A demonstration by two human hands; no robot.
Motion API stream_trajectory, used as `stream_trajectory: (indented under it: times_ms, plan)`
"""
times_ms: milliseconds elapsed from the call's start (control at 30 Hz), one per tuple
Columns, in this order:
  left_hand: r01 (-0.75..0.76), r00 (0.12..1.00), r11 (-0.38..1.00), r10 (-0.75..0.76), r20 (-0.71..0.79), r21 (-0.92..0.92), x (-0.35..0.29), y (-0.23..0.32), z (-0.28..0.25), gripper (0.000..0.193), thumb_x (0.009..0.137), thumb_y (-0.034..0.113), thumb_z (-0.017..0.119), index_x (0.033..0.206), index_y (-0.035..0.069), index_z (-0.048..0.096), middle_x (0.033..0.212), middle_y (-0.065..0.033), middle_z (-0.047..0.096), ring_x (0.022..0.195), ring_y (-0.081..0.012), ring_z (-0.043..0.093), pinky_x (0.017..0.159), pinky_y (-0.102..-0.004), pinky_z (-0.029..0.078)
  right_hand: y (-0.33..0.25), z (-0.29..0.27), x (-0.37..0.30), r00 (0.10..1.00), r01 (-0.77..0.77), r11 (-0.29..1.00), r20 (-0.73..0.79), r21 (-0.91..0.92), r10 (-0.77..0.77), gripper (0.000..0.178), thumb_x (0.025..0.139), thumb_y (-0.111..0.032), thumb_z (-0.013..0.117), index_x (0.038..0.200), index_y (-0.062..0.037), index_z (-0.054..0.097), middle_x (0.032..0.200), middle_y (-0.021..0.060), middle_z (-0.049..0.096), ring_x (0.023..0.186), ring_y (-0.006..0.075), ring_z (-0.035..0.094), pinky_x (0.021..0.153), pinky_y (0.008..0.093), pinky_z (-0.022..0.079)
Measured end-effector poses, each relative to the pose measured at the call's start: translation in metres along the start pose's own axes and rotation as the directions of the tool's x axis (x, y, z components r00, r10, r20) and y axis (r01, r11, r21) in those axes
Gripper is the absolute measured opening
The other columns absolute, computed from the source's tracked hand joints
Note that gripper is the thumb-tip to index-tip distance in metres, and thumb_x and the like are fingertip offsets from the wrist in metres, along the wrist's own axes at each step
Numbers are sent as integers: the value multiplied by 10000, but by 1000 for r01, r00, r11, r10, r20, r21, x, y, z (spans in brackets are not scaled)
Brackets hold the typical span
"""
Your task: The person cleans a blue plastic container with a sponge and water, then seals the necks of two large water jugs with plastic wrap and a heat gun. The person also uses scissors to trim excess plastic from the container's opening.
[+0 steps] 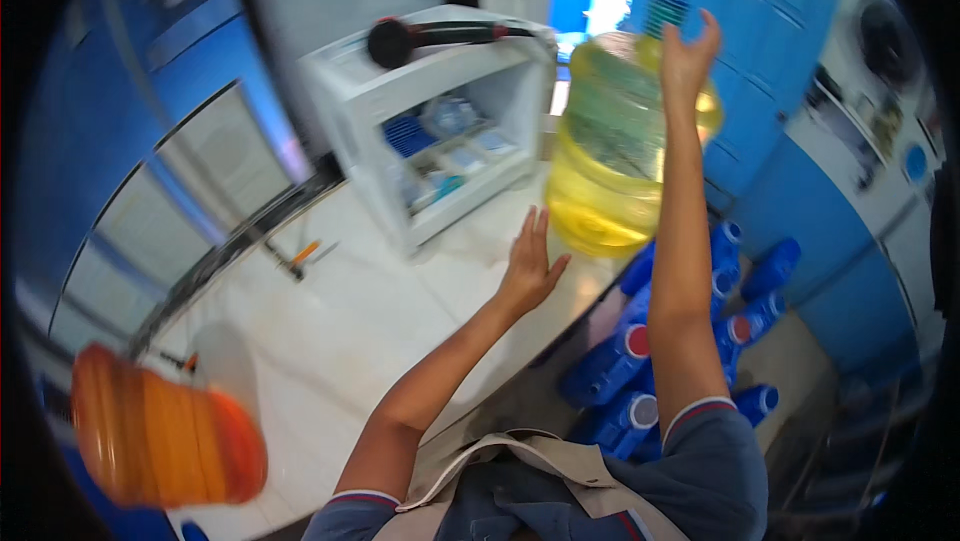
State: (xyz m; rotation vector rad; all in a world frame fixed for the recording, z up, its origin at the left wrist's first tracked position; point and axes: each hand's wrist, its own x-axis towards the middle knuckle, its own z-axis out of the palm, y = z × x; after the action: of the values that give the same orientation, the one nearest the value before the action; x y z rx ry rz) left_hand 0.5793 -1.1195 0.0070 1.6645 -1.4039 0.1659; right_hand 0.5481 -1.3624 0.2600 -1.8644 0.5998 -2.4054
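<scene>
A large clear jug [612,156] with yellow liquid in its lower part is tilted above the far edge of the white counter [340,331]. My right hand [688,53] is raised high and presses against the jug's upper side. My left hand [530,263] is open, fingers together, just under and left of the jug's bottom; whether it touches the jug cannot be told.
A small white open cabinet [430,131] with shelves of small items stands on the counter, a black brush [392,41] lying on top. An orange jug [165,436] sits at lower left. Several blue bottles [690,341] lie piled on the floor at right. A blue door [770,31] stands behind.
</scene>
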Motion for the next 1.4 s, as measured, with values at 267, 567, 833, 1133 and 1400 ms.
stream_trajectory:
  times_ms: [267,567,833,1133,1400]
  plan:
    - [301,908,945,-324,-264,-126,-143,37,-220,564,866,100,545,1357,12,284,1299,-196,390,1141,-308,494,968,-365,386,-288,-16,-104,663,-621,420,729,662,-169,145,869,-72,514,959,-10,609,1135,82,581,1048,139,519,939,254,370]
    - [381,460,769,325,-827,514,-384,120,-456,444,887,132,421,1295,-8,319,1335,-157,332,1268,-251,300,1072,-411,198,-680,-29,-213,167,-986,-140,595,91,-786,446,961,-360,370,1101,17,564,1131,148,582,1078,216,548,971,342,411]
    - [378,16,844,-416,-909,-380,-461,113,-468,617,980,426,234,1434,36,88,1496,-128,76,1383,-255,58,1113,-376,82,-823,-25,-219,-95,-940,4,250,-341,-964,557,853,-455,374,882,51,605,803,217,636,737,289,642,733,374,527]
    - [171,73,892,-434,-898,-418,-435,108,-478,568,983,427,221,1397,39,205,1422,-116,264,1320,-230,253,1083,-348,210,-789,-71,-194,16,-974,-129,512,-185,-859,412,790,-291,390,768,64,598,716,214,636,628,305,637,654,371,540]
    - [188,390,822,-565,-727,-538,-411,58,-506,479,965,389,337,1288,41,398,1278,-102,462,1170,-200,457,947,-321,397,-689,-85,-135,-81,-996,62,450,-56,-889,512,849,-391,401,865,77,607,863,238,649,796,279,645,814,351,500]
